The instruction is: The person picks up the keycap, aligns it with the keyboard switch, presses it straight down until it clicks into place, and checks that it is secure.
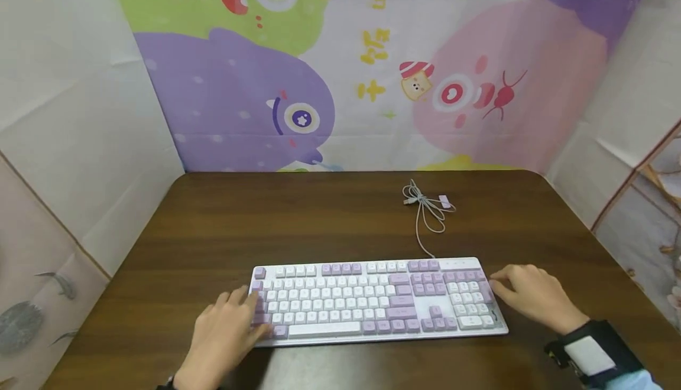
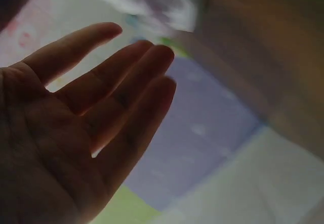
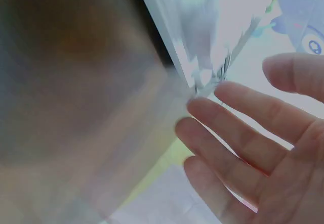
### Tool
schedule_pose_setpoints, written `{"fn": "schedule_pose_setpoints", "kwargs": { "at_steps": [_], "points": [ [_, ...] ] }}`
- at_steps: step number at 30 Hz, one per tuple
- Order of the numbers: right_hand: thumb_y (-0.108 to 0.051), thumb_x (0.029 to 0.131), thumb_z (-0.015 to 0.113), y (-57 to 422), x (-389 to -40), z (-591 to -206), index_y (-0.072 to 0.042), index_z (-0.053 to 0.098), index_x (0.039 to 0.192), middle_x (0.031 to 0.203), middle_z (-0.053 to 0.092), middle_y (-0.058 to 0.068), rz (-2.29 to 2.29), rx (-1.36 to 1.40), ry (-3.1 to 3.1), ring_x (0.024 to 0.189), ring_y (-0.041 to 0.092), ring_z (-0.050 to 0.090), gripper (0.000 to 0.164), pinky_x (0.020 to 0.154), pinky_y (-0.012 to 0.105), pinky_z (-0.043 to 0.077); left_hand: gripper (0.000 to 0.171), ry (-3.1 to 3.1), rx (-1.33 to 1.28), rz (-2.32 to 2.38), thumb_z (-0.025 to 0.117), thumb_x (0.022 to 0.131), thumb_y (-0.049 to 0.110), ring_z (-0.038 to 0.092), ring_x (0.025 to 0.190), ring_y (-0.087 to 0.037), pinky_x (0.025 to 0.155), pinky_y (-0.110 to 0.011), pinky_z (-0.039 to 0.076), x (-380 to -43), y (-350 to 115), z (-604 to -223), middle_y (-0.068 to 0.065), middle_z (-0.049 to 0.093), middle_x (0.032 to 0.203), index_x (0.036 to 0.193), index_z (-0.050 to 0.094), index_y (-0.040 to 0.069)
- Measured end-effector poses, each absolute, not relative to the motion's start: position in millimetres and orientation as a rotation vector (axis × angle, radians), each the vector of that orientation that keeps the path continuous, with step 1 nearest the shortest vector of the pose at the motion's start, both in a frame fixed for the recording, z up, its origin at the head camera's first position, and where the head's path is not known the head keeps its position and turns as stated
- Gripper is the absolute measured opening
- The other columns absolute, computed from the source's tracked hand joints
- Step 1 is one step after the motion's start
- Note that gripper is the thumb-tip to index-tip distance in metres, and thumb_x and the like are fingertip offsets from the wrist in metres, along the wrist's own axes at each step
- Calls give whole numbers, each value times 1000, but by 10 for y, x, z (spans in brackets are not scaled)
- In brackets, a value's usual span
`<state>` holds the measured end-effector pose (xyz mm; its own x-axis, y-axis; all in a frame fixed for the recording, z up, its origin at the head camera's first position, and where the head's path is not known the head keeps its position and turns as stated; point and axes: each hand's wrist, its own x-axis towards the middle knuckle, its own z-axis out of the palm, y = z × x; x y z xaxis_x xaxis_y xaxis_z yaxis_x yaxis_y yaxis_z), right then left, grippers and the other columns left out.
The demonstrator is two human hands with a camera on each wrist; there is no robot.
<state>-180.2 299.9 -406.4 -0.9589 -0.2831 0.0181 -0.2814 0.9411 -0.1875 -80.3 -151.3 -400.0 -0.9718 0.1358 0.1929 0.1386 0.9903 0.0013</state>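
Note:
A white and lilac keyboard (image 1: pixel 340 301) lies flat on the brown wooden table (image 1: pixel 287 218). At its left end is my left hand (image 1: pixel 220 328), thumb and index finger over the edge keys; in the left wrist view the fingers (image 2: pixel 134 107) are nearly straight. Off the keyboard's right edge, by the number pad, my right hand (image 1: pixel 537 295) sits low over the table. The right wrist view shows that hand's fingers (image 3: pixel 243 128) extended and spread, close to the keyboard's end (image 3: pixel 177 47). Whether these fingertips touch it, I cannot tell.
A white USB cable (image 1: pixel 425 207), looped and bundled, runs from the keyboard's back edge onto the table behind it. A cartoon-printed curtain (image 1: pixel 362 136) hangs along the table's far edge, and pale sheets (image 1: pixel 96 142) stand on both sides.

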Motion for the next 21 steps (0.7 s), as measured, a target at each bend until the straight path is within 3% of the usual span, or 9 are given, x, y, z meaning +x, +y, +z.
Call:
{"fn": "schedule_pose_setpoints", "kwargs": {
  "at_steps": [4,10,14,21],
  "points": [
    [-21,83,62,2955,-2163,-3950,1,71,95,96,69,23,-264,-487,3132,72,28,65,27,49,36,43,76,-3086,-74,-220,81,61,40,62,94,-39,70,-49,52,-680,-1663,-4130,-25,63,111,118,57,-4],
    [-21,84,61,2823,-2705,-4026,2,67,105,105,66,25,-240,-543,3091,84,39,65,32,56,45,49,70,-3008,-81,-250,83,62,24,64,69,-35,59,-45,50,-677,-1634,-4236,-21,68,83,114,54,-15],
    [-19,86,58,2743,-2956,-4137,4,64,111,108,65,26,-233,-551,3072,90,43,63,34,61,49,50,74,-3019,-26,-273,83,61,24,63,68,-35,59,-46,50,-677,-1633,-4225,-21,68,81,117,53,-15],
    [-6,83,53,2756,-3301,-4294,3,60,116,107,63,30,-257,-446,3172,80,45,62,35,53,50,47,78,-3001,-20,-266,84,56,27,63,66,-35,59,-44,50,-679,-1571,-4216,-20,67,74,115,54,-15]
  ]
}}
